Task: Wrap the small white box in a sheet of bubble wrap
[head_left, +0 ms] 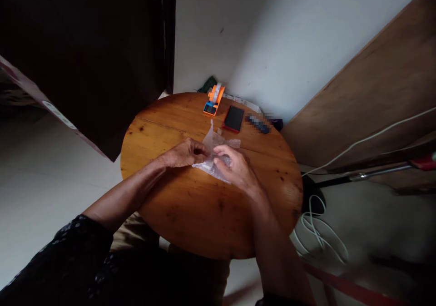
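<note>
A translucent, crinkled sheet of bubble wrap (pixel 221 175) lies bunched on the round wooden table (pixel 197 215), with one thin corner standing up at the far side. My left hand (pixel 185 153) pinches its left side, fingers curled and closed. From the right, my right hand (pixel 236 167) bends its thumb and forefinger onto the middle of the wrap, the tips close to those of the left. Both hands partly cover the sheet. Whether anything is wrapped inside cannot be made out.
An orange and blue tape dispenser (pixel 214 99) stands at the table's far edge. A red-edged dark phone-like slab (pixel 233 118) lies beside it, then a blurred dark object (pixel 259 123). A white wall (pixel 221 33) rises behind. White cable (pixel 320 233) loops on the floor at right.
</note>
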Demonstrator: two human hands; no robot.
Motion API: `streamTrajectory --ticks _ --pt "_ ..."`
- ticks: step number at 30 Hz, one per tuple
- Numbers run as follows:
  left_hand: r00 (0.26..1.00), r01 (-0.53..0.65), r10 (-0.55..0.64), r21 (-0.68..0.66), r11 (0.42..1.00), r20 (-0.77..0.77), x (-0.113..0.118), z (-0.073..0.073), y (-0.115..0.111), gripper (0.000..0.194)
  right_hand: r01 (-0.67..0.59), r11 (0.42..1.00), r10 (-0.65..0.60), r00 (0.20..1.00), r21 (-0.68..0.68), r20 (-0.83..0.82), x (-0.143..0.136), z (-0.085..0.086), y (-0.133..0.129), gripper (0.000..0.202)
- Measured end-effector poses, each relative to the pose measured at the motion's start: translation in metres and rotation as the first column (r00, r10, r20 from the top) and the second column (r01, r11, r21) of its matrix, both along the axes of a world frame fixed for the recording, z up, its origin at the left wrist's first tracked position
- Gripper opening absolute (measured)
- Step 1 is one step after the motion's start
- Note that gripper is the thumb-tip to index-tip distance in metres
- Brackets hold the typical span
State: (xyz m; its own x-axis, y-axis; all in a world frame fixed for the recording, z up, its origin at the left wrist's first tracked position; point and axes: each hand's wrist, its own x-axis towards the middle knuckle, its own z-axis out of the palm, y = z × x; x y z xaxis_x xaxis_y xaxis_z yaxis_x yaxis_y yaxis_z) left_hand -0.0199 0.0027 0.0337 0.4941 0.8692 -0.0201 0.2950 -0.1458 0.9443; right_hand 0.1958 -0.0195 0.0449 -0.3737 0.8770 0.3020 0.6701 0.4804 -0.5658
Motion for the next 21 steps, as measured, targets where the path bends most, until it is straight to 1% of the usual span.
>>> streamTrajectory --ticks 2,3,4,5,7,9,10,11,12,14,16,18,21 --pt "0.996 0.000 0.015 0.178 0.984 -0.083 0.003 -0.004 0.000 0.018 0.153 0.987 -0.155 0.987 -0.049 -0.050 0.019 0.004 0.006 0.022" --pt "0.993 0.015 0.016 0.263 0.965 -0.116 0.004 -0.005 -0.001 0.016 0.216 0.973 -0.219 0.975 -0.081 -0.038 0.029 0.007 0.008 0.021" --pt "0.989 0.034 0.017 0.345 0.938 -0.144 0.005 -0.006 -0.001 0.015 0.253 0.959 -0.254 0.967 -0.129 0.005 0.039 0.010 0.010 0.024" --pt "0.986 0.053 0.017 0.418 0.907 -0.163 0.005 -0.007 0.000 0.014 0.281 0.938 -0.269 0.960 -0.203 0.082 0.048 0.013 0.011 0.027" --pt "0.984 0.084 0.012 0.519 0.851 -0.179 0.005 -0.009 0.000 0.012 0.317 0.865 -0.253 0.945 -0.389 0.208 0.060 0.018 0.011 0.039" --pt "0.983 0.103 0.000 0.563 0.820 -0.181 0.005 -0.010 0.001 0.012 0.313 0.776 -0.216 0.948 -0.548 0.235 0.063 0.019 0.009 0.048" --pt "0.983 0.113 -0.010 0.569 0.814 -0.181 0.005 -0.011 0.002 0.012 0.299 0.742 -0.204 0.953 -0.600 0.223 0.062 0.018 0.007 0.051" --pt "0.984 0.119 -0.017 0.572 0.812 -0.180 0.005 -0.012 0.002 0.013 0.282 0.728 -0.195 0.959 -0.625 0.206 0.060 0.016 0.005 0.053" --pt "0.984 0.118 -0.019 0.573 0.811 -0.177 0.006 -0.013 0.002 0.013 0.267 0.733 -0.190 0.964 -0.625 0.188 0.057 0.013 0.002 0.052" --pt "0.986 0.103 -0.006 0.569 0.816 -0.169 0.007 -0.015 0.001 0.013 0.264 0.773 -0.208 0.964 -0.577 0.163 0.050 0.005 -0.004 0.050" --pt "0.985 0.092 0.007 0.559 0.824 -0.171 0.009 -0.015 -0.001 0.013 0.288 0.804 -0.269 0.956 -0.520 0.114 0.044 -0.003 -0.011 0.046" --pt "0.982 0.100 0.005 0.549 0.830 -0.186 0.011 -0.015 -0.003 0.014 0.309 0.799 -0.340 0.940 -0.516 0.037 0.036 -0.010 -0.017 0.043" --pt "0.979 0.115 0.000 0.554 0.824 -0.202 0.012 -0.015 -0.005 0.016 0.281 0.803 -0.373 0.925 -0.526 -0.077 0.023 -0.020 -0.019 0.040"
